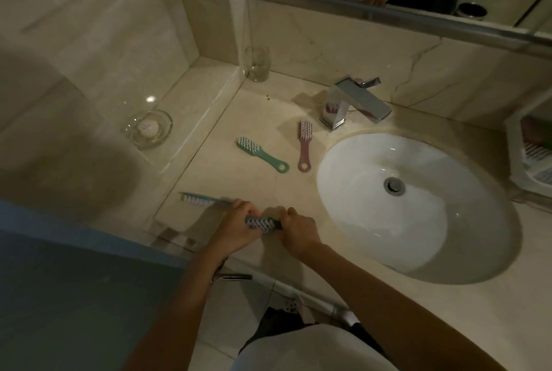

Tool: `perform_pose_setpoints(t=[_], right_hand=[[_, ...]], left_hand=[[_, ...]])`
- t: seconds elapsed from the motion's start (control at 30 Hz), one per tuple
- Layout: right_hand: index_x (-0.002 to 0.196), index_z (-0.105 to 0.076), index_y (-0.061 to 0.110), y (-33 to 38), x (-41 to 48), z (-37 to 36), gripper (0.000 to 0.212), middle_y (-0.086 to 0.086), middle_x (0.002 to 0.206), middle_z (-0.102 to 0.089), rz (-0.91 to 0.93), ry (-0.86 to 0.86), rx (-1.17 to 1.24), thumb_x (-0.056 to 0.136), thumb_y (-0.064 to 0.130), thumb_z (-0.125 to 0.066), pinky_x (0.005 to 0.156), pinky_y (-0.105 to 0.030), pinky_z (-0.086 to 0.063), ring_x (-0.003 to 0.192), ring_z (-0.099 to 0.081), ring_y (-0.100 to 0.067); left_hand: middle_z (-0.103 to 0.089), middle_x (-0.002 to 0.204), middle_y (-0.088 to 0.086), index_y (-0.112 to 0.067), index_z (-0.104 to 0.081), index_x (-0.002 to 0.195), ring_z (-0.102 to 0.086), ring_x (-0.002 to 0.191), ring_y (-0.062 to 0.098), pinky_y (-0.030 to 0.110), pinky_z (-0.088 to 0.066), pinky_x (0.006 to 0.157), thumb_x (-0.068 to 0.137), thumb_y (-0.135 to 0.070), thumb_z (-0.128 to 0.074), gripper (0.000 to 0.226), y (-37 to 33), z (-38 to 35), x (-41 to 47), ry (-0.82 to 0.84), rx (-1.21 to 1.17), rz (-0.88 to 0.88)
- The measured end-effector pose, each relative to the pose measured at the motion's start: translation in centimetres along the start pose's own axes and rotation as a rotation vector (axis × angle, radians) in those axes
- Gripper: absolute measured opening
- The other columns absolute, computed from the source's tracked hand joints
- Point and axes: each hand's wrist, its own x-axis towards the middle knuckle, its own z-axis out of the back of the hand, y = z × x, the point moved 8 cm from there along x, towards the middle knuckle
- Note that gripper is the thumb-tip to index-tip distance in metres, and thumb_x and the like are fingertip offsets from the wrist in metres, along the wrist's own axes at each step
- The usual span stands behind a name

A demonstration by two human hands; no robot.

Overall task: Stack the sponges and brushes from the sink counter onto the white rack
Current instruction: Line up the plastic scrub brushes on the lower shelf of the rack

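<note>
Head view of a marble sink counter [254, 108]. The oval basin [418, 200] fills the right half; the chrome faucet [355, 105] stands at its far rim. The white rack [534, 149] sits at the right frame edge, beyond the basin, already holding some brush-like items, only partly in view. Open counter lies left of the basin, bounded by a raised ledge that carries a glass dish [148, 129]; a drinking glass [257, 63] stands in the far corner.

2 brushes lie free on that open stretch — a green brush [263, 155] and a pink brush [304, 145], near each other but apart, bristles up, handles toward the front edge.

At the front edge the left hand [239, 230] and right hand [295, 230] meet, both closed on 1 grey-bristled brush [260, 223] held between them, the left at its head end, the right at its handle. A blue brush [203, 200] juts left from the left hand, bristle head just above the counter; whether the fingers clamp it cannot be told. The free brushes lie well beyond both hands.
</note>
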Motion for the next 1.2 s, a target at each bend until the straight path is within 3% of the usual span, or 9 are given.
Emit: perform_pose_setpoints(t=[0.13,0.23,0.4,0.5,0.6,0.7,0.83,1.1,1.2], right_hand=[[0.122,-0.044,0.007,-2.4,-0.3,0.6,0.03,-0.015,0.121,-0.051,-0.142,-0.017,0.126,0.093,0.018,-0.044,0.092,-0.045,-0.046,0.109,-0.055,-0.034],[0.12,-0.046,0.008,-3.6,-0.6,0.9,0.03,-0.014,0.122,-0.053,-0.182,-0.034,0.17,0.093,0.02,-0.045,0.093,-0.043,-0.045,0.112,-0.054,-0.033],[0.113,-0.052,0.01,-5.3,-1.7,1.0,0.026,-0.013,0.117,-0.058,-0.217,-0.087,0.247,0.093,0.026,-0.048,0.09,-0.04,-0.049,0.105,-0.058,-0.03],[0.11,-0.052,0.008,-7.0,-2.7,1.9,0.024,-0.013,0.112,-0.059,-0.257,-0.161,0.275,0.091,0.021,-0.048,0.085,-0.037,-0.048,0.101,-0.059,-0.03],[0.103,-0.053,0.006,-9.4,-4.0,3.9,0.019,-0.013,0.105,-0.06,-0.307,-0.27,0.3,0.088,0.017,-0.051,0.076,-0.035,-0.047,0.091,-0.06,-0.028],[0.103,-0.053,0.005,-12.3,-5.9,6.2,0.022,-0.014,0.101,-0.06,-0.355,-0.376,0.301,0.085,0.018,-0.057,0.072,-0.035,-0.047,0.087,-0.06,-0.029],[0.104,-0.054,0.006,-17.4,-9.9,8.7,0.022,-0.015,0.1,-0.062,-0.439,-0.515,0.309,0.085,0.017,-0.059,0.07,-0.032,-0.043,0.087,-0.06,-0.031],[0.12,-0.05,0.007,-28.2,-18.8,11.6,0.03,-0.019,0.11,-0.058,-0.644,-0.591,0.206,0.093,0.021,-0.048,0.08,-0.041,-0.051,0.098,-0.059,-0.035],[0.122,-0.048,0.008,-32.5,-21.8,12.4,0.032,-0.02,0.109,-0.057,-0.705,-0.6,0.178,0.094,0.021,-0.046,0.079,-0.04,-0.048,0.1,-0.058,-0.035]], left_hand=[[-0.048,0.108,0.007,-0.012,-0.057,0.103,-0.045,0.105,0.023,0.034,-0.042,0.088,0.072,-0.004,-0.064,0.033,0.8,5.0,1.2,-0.249,0.172,-0.003],[-0.044,0.122,0.008,-0.016,-0.052,0.118,-0.037,0.115,0.028,0.036,-0.035,0.094,0.077,-0.002,-0.059,0.044,1.3,5.4,2.3,-0.189,0.48,0.06],[-0.057,0.114,0.008,-0.015,-0.061,0.1,-0.045,0.114,0.028,0.036,-0.028,0.097,0.087,-0.01,-0.051,0.018,2.0,4.7,2.9,-0.156,0.641,0.125],[-0.062,0.114,0.014,-0.009,-0.062,0.106,-0.054,0.111,0.032,0.038,-0.037,0.093,0.093,-0.016,-0.048,0.021,0.7,4.0,3.5,-0.145,0.589,0.107],[-0.063,0.11,0.026,0.001,-0.058,0.113,-0.059,0.103,0.039,0.042,-0.046,0.089,0.095,-0.013,-0.045,0.027,-2.2,2.4,4.1,-0.125,0.288,0.087],[-0.064,0.088,0.025,0.0,-0.059,0.093,-0.063,0.078,0.034,0.038,-0.053,0.072,0.095,-0.011,-0.039,0.023,-5.9,0.0,5.2,-0.069,-0.005,0.08],[-0.054,0.058,0.008,-0.01,-0.05,0.074,-0.051,0.049,0.018,0.02,-0.046,0.047,0.096,-0.011,-0.036,0.026,-13.4,-4.8,6.5,0.109,-0.123,-0.056],[-0.059,0.064,0.001,-0.012,-0.055,0.096,-0.057,0.052,0.01,0.01,-0.043,0.042,0.096,-0.021,-0.038,0.019,-29.7,-16.0,5.1,0.385,-0.031,-0.323],[-0.063,0.075,0.01,-0.005,-0.056,0.107,-0.06,0.058,0.018,0.017,-0.05,0.053,0.096,-0.017,-0.039,0.023,-34.7,-19.8,3.7,0.459,-0.034,-0.371]])
